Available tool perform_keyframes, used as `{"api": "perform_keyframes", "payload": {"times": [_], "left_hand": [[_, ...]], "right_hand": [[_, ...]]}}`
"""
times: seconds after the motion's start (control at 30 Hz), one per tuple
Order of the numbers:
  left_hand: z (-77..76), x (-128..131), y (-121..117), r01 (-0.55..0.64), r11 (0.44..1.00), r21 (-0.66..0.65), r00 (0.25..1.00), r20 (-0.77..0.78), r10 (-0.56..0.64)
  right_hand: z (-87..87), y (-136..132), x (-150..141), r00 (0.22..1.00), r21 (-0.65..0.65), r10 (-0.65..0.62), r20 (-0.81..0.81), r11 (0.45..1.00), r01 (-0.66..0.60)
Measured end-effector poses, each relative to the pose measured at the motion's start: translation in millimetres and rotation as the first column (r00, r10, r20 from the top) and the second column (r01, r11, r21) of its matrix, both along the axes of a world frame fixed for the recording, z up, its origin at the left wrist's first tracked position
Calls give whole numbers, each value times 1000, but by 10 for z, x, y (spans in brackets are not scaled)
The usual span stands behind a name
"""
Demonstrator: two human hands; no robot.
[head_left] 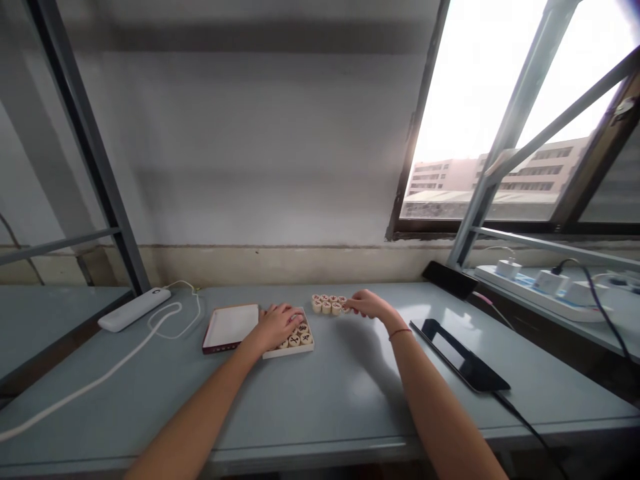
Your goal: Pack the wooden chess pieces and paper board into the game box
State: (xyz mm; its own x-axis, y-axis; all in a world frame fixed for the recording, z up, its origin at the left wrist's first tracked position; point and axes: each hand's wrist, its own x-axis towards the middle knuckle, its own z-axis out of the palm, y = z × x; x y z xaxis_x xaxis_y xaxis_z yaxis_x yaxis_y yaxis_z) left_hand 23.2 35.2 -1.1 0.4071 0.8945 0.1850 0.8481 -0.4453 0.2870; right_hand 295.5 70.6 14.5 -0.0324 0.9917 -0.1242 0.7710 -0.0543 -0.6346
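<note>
My left hand [278, 324] lies over a white box [289, 353] of round xiangqi pieces [295, 340], its fingers apart and their tips on the pieces. It hides the box's left part. Right of the box, several xiangqi pieces [327, 307] stand close together in two rows on the desk. My right hand [369, 305] is at the right end of these rows, thumb and fingers closed on a xiangqi piece [345, 309], which they partly cover. The dark red box lid [233, 327] lies left of the box, its white inside facing up.
On the grey-blue desk [320, 407], a black tablet [460, 355] with a cable lies to the right. A white power strip [134, 310] with its cord is at the left. Another power strip [540, 293] with chargers sits far right. Metal posts [95, 147] stand on both sides.
</note>
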Motion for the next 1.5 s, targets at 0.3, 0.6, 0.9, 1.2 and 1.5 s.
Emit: {"api": "perform_keyframes", "payload": {"times": [0.3, 0.6, 0.9, 1.2, 1.5], "left_hand": [[8, 33, -26, 108, 993, -40, 994, -17, -109], [57, 68, -46, 225, 972, -73, 967, 142, -213], [89, 103, -77, 225, 969, -100, 955, 221, -199], [65, 67, -18, 264, 959, -100, 938, 260, -231], [18, 69, 10, 266, 964, -26, 882, 411, -232]], "right_hand": [[-171, 77, 114, 998, -58, -36, 56, 998, 40], [-44, 24, 68, 983, 152, -99, 152, 985, 76], [44, -143, -524, 931, 255, 363, 28, 898, -358], [70, -292, -786, 870, 178, 482, 98, 852, -492], [50, -261, -739, 852, 62, 491, -184, 871, -488]]}}
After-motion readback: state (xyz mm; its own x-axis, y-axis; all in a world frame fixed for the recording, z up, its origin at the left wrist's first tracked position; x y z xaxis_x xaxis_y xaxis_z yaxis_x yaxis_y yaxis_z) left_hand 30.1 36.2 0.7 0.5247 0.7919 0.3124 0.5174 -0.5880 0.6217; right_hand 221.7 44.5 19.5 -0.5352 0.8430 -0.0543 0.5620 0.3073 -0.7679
